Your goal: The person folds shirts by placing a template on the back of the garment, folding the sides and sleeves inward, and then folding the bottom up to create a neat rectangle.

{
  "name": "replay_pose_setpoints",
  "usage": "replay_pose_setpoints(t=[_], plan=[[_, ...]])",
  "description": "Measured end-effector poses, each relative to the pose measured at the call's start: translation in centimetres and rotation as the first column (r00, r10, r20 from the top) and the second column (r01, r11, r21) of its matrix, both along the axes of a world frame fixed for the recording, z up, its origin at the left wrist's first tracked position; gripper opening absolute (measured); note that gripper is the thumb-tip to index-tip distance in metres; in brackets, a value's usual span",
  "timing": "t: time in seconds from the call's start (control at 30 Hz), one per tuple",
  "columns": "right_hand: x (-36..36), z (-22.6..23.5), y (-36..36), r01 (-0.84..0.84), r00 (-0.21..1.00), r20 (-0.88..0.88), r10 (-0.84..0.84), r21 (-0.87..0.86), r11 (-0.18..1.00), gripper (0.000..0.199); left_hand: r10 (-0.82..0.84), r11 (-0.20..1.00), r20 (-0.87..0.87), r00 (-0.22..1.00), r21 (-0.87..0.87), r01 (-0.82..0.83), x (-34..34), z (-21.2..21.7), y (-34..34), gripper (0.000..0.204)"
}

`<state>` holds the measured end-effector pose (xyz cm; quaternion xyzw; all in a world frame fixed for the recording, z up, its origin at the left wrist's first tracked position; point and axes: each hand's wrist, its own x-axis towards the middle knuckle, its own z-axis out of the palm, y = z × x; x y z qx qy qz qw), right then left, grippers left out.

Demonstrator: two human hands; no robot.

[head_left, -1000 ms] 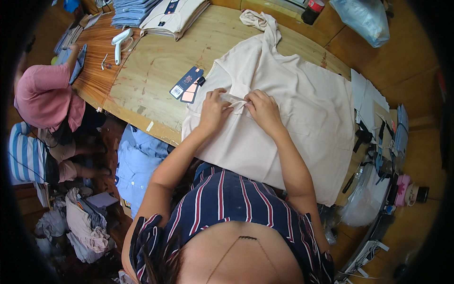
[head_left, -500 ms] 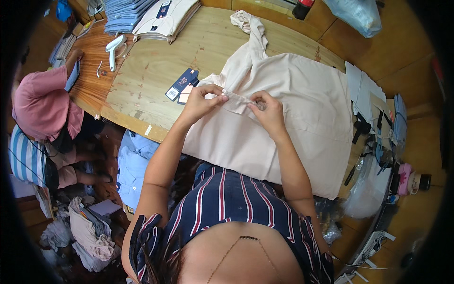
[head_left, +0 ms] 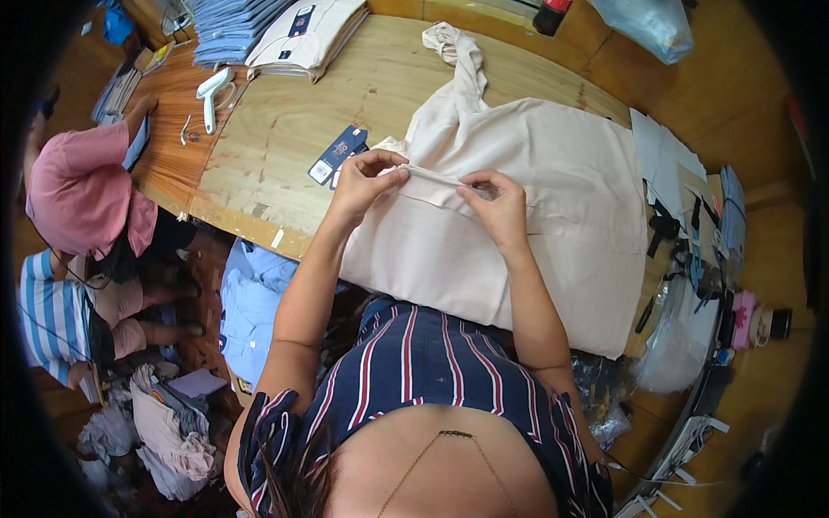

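A pale cream-pink shirt [head_left: 574, 194] lies spread over the table's near edge, with one sleeve stretched toward the far side and bunched at its end. My left hand [head_left: 367, 183] pinches one end of a narrow folded band of this shirt between thumb and fingers. The other end of the band is pinched by my right hand [head_left: 499, 207], so it runs fairly straight between them, slightly raised. Whether the band is a collar or a cuff I cannot tell. Dark blue hang tags [head_left: 338, 154] lie beside my left hand, partly covered by it.
Folded cream shirts [head_left: 302, 39] and a blue shirt stack [head_left: 229, 30] stand at the far left near a white handheld steamer [head_left: 210, 95]. Papers and straps crowd the right edge. A person in pink [head_left: 82, 190] and another in blue-white stripes [head_left: 52, 302] are at the left.
My hands have drawn the band straighter and flatter, its crumpled edge now a thin fold. My right hand has shifted slightly right. At the left, the striped person's arm has come into view.
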<state>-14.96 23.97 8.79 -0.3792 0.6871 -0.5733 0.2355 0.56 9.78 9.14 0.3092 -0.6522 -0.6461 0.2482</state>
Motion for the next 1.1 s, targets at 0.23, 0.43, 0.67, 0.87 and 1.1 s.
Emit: replay_pose_setpoints(t=[0.23,0.43,0.67,0.87,1.1], plan=[[-14.0,-5.6,10.7,0.793,0.403,-0.867,-0.294,0.171,0.584,0.047,0.367,0.696,0.282,0.886,-0.715,-0.061,-1.3,-5.1,-5.4,0.022],[-10.0,-7.1,18.5,0.675,0.617,-0.786,0.046,0.558,0.483,0.040,0.519,0.495,0.440,0.733,-0.854,0.161,-5.6,-7.8,-5.3,0.041],[-18.8,-6.1,19.0,0.881,0.460,-0.759,-0.460,0.456,0.127,0.055,0.169,0.807,0.807,0.566,-0.443,0.391,-7.4,-5.7,-10.2,0.037],[-21.5,-8.0,14.1,0.473,0.881,-0.279,-0.383,0.534,0.700,0.062,-0.123,0.872,0.807,0.577,-0.190,0.451,-5.8,0.0,-12.5,0.030],[-22.5,10.9,22.7,0.296,0.922,0.378,-0.079,-0.560,0.774,0.044,-0.393,0.889,-0.119,0.912,-0.304,0.343,7.2,16.9,-18.2,0.036]])
